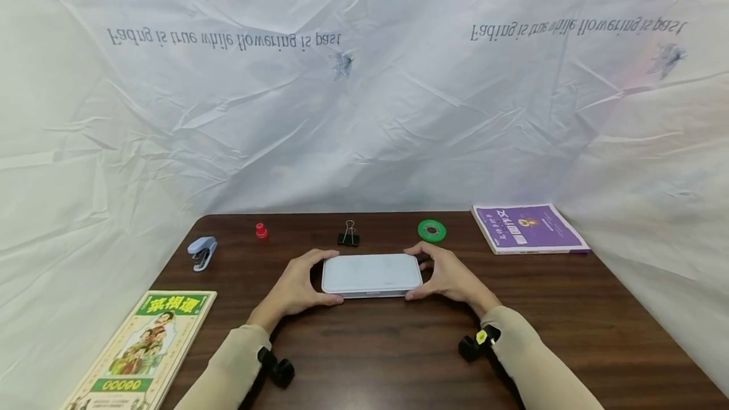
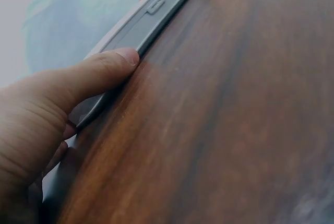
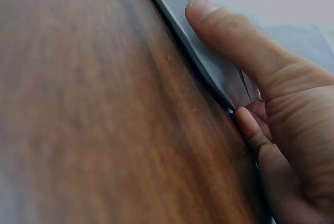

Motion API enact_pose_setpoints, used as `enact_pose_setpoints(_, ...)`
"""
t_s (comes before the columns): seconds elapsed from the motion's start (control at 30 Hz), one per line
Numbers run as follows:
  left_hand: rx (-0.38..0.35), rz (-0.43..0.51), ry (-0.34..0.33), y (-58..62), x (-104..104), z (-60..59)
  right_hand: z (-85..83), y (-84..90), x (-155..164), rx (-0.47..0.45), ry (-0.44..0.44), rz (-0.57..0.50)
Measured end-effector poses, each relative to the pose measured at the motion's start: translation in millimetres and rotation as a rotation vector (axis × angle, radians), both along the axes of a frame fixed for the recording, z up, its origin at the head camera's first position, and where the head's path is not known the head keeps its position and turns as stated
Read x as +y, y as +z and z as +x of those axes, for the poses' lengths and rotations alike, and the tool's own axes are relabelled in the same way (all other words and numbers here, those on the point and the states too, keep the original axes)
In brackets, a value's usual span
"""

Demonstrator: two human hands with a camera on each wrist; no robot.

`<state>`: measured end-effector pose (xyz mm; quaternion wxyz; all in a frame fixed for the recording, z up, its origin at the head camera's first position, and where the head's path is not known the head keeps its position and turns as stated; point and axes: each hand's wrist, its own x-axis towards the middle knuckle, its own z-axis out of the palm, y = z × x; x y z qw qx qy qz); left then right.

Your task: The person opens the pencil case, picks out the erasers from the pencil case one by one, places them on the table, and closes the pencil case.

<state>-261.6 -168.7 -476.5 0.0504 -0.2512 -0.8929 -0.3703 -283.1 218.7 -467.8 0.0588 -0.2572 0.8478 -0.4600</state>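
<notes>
A flat white rectangular case with rounded corners lies across the middle of the table, its long side toward me. My left hand grips its left end, thumb on the near side and fingers at the far edge. At the other end my right hand holds it the same way. The left wrist view shows a small latch-like tab on the case's grey front side, with the left thumb pressed there. In the right wrist view the right thumb rests along that side, with fingertips curled round the end.
Behind the case are a black binder clip, a green tape roll and a red stopper-like piece. A blue stapler and a green-and-cream book lie left, a purple book back right. White cloth surrounds the dark wooden table.
</notes>
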Motion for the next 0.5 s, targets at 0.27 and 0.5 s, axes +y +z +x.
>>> enact_pose_setpoints(0.27,0.005,-0.018,0.013,-0.5,0.6,1.0,-5.6,3.6,0.5,-0.059,0.029,-0.081)
enact_pose_setpoints(0.5,-0.012,-0.014,0.029,-1.7,0.0,0.9,-7.4,3.5,0.9,-0.073,0.034,-0.096)
